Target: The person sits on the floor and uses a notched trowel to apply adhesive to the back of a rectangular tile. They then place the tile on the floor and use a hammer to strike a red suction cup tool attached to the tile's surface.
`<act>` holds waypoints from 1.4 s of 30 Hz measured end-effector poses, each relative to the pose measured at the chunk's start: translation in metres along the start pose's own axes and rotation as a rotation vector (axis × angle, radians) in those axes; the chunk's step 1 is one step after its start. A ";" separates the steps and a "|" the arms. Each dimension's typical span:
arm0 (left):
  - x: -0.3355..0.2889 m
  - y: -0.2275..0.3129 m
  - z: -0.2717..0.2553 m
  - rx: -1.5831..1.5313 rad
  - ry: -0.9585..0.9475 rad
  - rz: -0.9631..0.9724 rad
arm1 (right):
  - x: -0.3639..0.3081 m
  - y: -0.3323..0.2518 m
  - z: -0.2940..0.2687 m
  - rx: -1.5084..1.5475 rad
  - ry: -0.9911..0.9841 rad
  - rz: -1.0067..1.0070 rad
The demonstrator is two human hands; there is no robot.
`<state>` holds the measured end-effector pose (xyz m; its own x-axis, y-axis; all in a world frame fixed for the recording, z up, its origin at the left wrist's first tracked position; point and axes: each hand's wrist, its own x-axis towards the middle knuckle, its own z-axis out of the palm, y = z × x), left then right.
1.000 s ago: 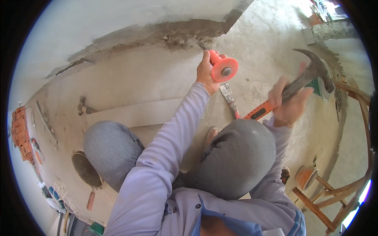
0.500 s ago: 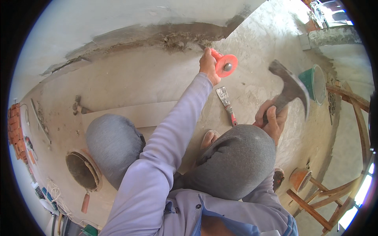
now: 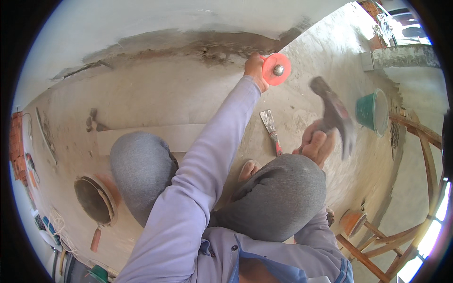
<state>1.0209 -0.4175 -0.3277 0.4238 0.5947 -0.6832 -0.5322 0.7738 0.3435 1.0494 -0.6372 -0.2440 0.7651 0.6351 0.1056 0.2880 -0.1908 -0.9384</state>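
Observation:
My left hand (image 3: pixel 255 70) is wrapped round a chisel (image 3: pixel 272 78) with a round red-orange hand guard and a metal striking end facing up. It is held near the foot of the wall, by a rough, chipped strip (image 3: pixel 212 54); the chisel's tip is hidden. My right hand (image 3: pixel 317 147) grips a claw hammer (image 3: pixel 336 111), raised above my right knee and slightly blurred, its head apart from the chisel. On the floor between the two hands lies a putty knife (image 3: pixel 269 126) with a red and dark handle.
At right stand a green bucket (image 3: pixel 367 111), an orange bowl (image 3: pixel 351 222) and a wooden frame (image 3: pixel 427 162). To the left are another hammer (image 3: pixel 92 119), a pale board (image 3: pixel 141 134), a round mortar pan (image 3: pixel 92 200) with a trowel handle (image 3: pixel 96 239), and stacked bricks (image 3: pixel 18 146).
The chisel and my left hand have shifted a little to the right along the wall's foot. My right hand and the claw hammer have moved slightly left and tilted.

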 end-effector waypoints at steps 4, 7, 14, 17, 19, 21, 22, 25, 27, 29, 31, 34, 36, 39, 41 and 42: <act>-0.011 0.006 0.011 -0.129 0.011 -0.044 | 0.011 0.000 -0.010 0.217 -0.091 -0.125; -0.005 0.002 0.015 -0.138 -0.020 -0.029 | 0.024 0.042 -0.010 -0.205 -0.148 -0.163; 0.001 0.004 0.010 -0.145 0.083 -0.006 | 0.031 0.022 0.000 -0.124 -0.215 -0.150; -0.005 0.006 0.014 -0.145 0.059 -0.040 | 0.028 -0.007 -0.014 0.342 -0.245 -0.253; -0.007 0.005 0.015 -0.146 0.041 -0.056 | 0.040 0.013 -0.010 0.164 -0.239 -0.429; -0.015 0.007 0.012 -0.164 0.035 -0.068 | 0.054 0.046 0.006 -0.243 -0.239 -0.402; -0.011 0.003 0.010 -0.168 0.039 -0.070 | 0.058 0.054 0.013 -0.514 -0.233 -0.333; -0.003 0.006 0.002 -0.121 0.029 -0.020 | 0.049 0.027 0.001 -0.580 -0.283 -0.244; -0.009 0.006 0.004 -0.108 0.052 -0.041 | 0.038 0.029 -0.016 -0.299 -0.233 -0.246; -0.012 0.007 0.010 -0.107 0.044 -0.044 | 0.027 -0.015 0.000 0.571 -0.212 -0.252; -0.009 0.004 0.011 -0.116 0.027 -0.035 | 0.032 0.011 -0.003 0.082 -0.161 -0.613; 0.007 0.002 0.000 -0.176 0.004 -0.061 | 0.046 0.014 0.032 -0.481 -0.267 -0.406; 0.003 0.005 0.006 -0.142 0.020 -0.026 | 0.047 0.024 0.012 -0.827 -0.229 -0.829; -0.001 0.006 0.014 -0.112 0.038 0.012 | 0.041 0.017 -0.012 -0.450 -0.293 -0.327; -0.007 0.000 0.012 -0.172 0.016 -0.037 | 0.040 0.039 -0.015 -0.528 -0.292 -0.408; -0.009 -0.001 0.019 -0.205 -0.014 -0.068 | 0.046 0.054 -0.015 -0.650 -0.274 -0.552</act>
<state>1.0319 -0.4197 -0.3101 0.4731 0.5467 -0.6909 -0.6394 0.7525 0.1576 1.1089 -0.6293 -0.2844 0.2809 0.9026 0.3262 0.9072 -0.1388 -0.3970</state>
